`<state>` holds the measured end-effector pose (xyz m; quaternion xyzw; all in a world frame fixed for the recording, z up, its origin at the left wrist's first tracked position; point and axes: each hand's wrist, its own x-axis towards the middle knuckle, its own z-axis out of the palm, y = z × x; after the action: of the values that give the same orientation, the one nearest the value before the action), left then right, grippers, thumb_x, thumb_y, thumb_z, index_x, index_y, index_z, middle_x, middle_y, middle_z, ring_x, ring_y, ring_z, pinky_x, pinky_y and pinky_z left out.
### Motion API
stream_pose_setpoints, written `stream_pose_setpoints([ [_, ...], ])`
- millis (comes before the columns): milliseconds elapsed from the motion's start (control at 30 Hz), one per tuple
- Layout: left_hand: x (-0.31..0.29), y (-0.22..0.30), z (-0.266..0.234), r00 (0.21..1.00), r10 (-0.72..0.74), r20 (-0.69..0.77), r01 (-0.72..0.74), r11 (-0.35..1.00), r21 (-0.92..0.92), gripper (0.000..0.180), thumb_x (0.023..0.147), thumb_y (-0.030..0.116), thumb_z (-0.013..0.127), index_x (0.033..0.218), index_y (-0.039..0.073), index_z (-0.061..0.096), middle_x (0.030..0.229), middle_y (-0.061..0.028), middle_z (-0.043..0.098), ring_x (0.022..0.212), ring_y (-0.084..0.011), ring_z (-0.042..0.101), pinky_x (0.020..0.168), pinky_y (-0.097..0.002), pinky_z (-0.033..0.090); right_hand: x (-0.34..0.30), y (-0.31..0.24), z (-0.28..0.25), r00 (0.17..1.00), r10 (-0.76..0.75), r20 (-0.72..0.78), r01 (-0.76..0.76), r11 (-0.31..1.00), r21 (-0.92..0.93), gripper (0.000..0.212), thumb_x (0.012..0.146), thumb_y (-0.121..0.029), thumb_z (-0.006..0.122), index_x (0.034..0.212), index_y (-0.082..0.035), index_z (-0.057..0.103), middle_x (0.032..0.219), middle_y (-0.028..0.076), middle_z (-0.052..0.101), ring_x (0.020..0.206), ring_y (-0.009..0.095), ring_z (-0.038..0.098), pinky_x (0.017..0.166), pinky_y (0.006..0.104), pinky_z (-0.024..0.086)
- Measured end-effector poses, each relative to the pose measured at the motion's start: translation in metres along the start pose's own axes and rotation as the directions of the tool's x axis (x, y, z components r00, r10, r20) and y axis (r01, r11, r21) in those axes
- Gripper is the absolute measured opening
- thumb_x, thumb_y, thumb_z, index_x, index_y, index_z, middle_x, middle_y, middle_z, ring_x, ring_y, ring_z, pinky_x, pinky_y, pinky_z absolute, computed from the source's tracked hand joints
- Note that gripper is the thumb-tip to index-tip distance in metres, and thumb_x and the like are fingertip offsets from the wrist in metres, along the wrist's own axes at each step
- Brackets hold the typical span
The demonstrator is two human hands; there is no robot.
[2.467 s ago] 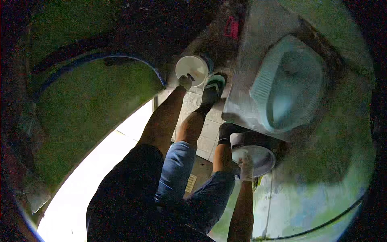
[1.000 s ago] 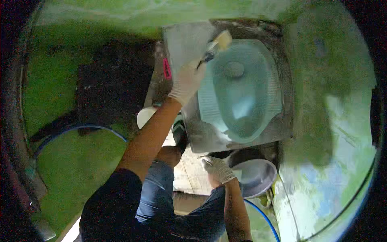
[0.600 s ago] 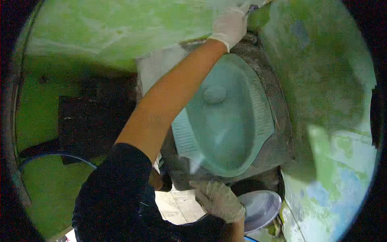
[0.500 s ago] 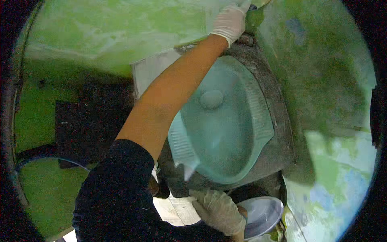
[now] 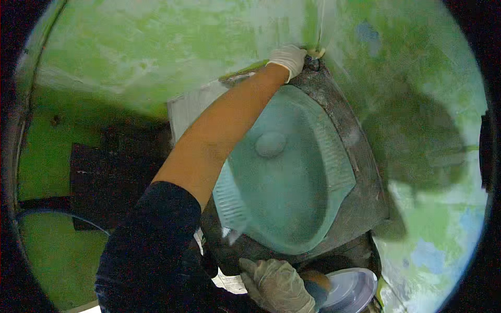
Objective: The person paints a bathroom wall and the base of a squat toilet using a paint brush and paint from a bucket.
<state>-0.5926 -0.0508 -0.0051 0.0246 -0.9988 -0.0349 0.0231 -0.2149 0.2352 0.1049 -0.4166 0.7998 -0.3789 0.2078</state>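
Observation:
My left arm reaches across a pale blue-green squat toilet pan to the far corner. There my left hand, in a white glove, is closed on a small brush-like tool. Only its dark part and pale yellowish edge show; the hand hides the rest. The tool is low in the corner, close to the dark surround. My right hand, also gloved, stays low in front of the pan. Its fingers extend loosely to the upper left, with nothing visible in them.
A whitish basin is near the lower right, beside my right hand. Patchy green walls close in on the right and at the back. A thin pipe runs down the corner. Dark boxy shapes lie at left.
My left hand has come down the corner and slightly left, bringing the tool from higher on the wall to the surround's edge. My right hand has shifted slightly lower.

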Motion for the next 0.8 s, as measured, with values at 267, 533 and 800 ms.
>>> stream_pose_setpoints([
  [267, 0.015, -0.01, -0.086, 0.999, 0.015, -0.032, -0.009, 0.986, 0.164, 0.025, 0.081, 0.016, 0.058, 0.098, 0.002, 0.07, 0.097, -0.0214, 0.066, 0.088, -0.0342, 0.066, 0.076, -0.0439, 0.052, -0.006, -0.003, 0.005, 0.998, -0.067, 0.001, 0.067, 0.998, -0.01, 0.025, 0.088, -0.027, 0.054, 0.102, -0.008, 0.063, 0.069, 0.011, 0.054, 0.064, 0.028, 0.054, 0.058, 0.0406, 0.042],
  [533, -0.002, -0.002, -0.268, 0.844, 0.185, -0.503, 0.005, 0.936, 0.352, 0.02, 0.082, 0.012, 0.054, 0.09, -0.002, 0.065, 0.091, -0.0258, 0.065, 0.088, -0.0406, 0.063, 0.074, -0.047, 0.05, -0.006, -0.001, -0.005, 0.999, 0.028, 0.033, -0.031, 0.996, 0.086, 0.025, 0.087, -0.025, 0.055, 0.101, -0.007, 0.063, 0.071, 0.013, 0.058, 0.065, 0.03, 0.056, 0.059, 0.0428, 0.044],
  [800, -0.022, 0.013, -0.276, 0.608, 0.146, -0.781, 0.118, 0.956, 0.27, 0.024, 0.086, 0.016, 0.049, 0.087, -0.001, 0.066, 0.083, -0.0253, 0.065, 0.08, -0.0416, 0.064, 0.07, -0.0488, 0.05, -0.01, 0.01, -0.006, 0.964, -0.192, -0.185, 0.172, 0.978, -0.12, 0.022, 0.086, -0.025, 0.057, 0.098, -0.007, 0.062, 0.072, 0.012, 0.056, 0.063, 0.029, 0.055, 0.058, 0.0412, 0.043],
])
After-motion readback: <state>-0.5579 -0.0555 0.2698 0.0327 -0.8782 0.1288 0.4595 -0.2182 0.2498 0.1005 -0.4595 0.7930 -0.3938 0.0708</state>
